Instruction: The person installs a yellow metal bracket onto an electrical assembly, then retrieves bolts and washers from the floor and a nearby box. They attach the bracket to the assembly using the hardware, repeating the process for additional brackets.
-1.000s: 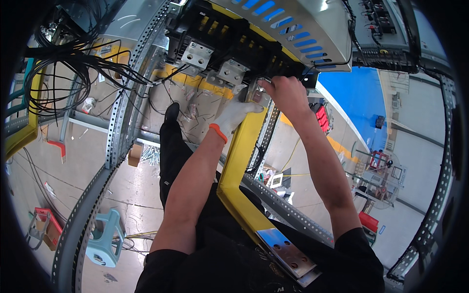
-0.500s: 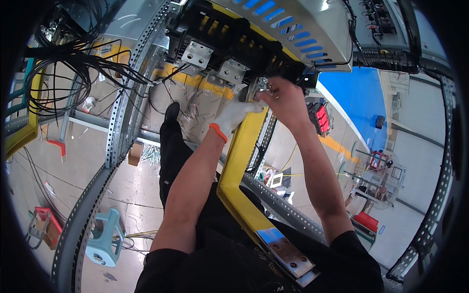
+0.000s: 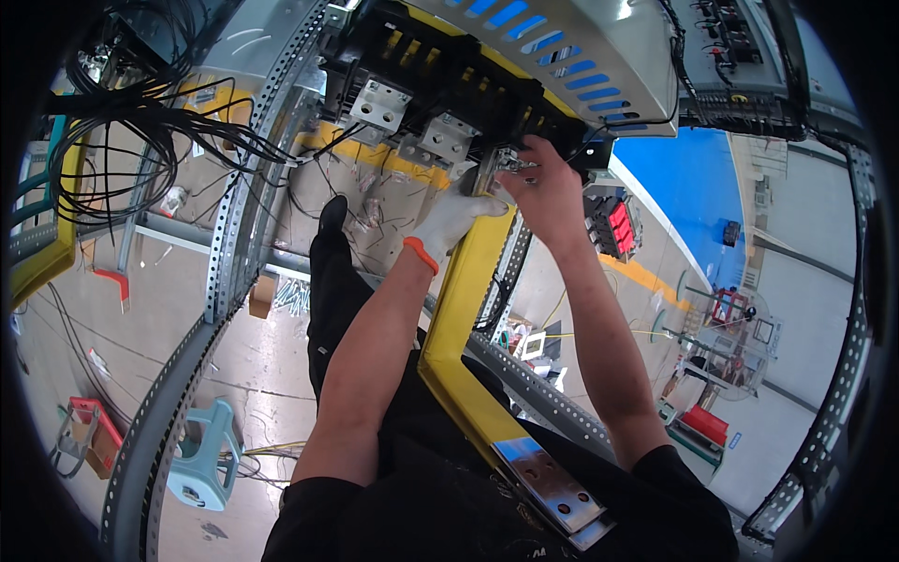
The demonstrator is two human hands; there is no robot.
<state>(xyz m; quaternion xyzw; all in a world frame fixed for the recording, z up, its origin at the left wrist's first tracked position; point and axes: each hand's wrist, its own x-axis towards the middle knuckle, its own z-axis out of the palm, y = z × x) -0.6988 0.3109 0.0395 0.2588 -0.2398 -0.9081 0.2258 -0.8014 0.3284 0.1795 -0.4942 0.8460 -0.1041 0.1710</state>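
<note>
A bent busbar in a yellow sleeve [image 3: 459,314] runs from the black terminal block [image 3: 440,70] down toward my lap. Its bare metal end [image 3: 552,489], with several holes, lies against my black clothes. My left hand [image 3: 451,215], in a white glove with an orange cuff, is closed round the busbar near its upper end. My bare right hand [image 3: 551,199] has its fingers bent in at shiny bolts [image 3: 513,161] at that upper end; the fingertips are partly hidden. Two silver drilled terminals [image 3: 379,105] stick out of the block, left of my hands.
Perforated metal frame rails [image 3: 229,234] stand at the left, with a bundle of black wires [image 3: 122,140] hanging beside them. A slotted metal cover [image 3: 599,56] sits above the block. A light-blue stool [image 3: 204,454] and a small cardboard box [image 3: 263,294] are on the floor.
My right hand has shifted slightly and turned at the bolts, its fingers now reaching a little higher. My left hand keeps its hold on the busbar. The view has moved very little.
</note>
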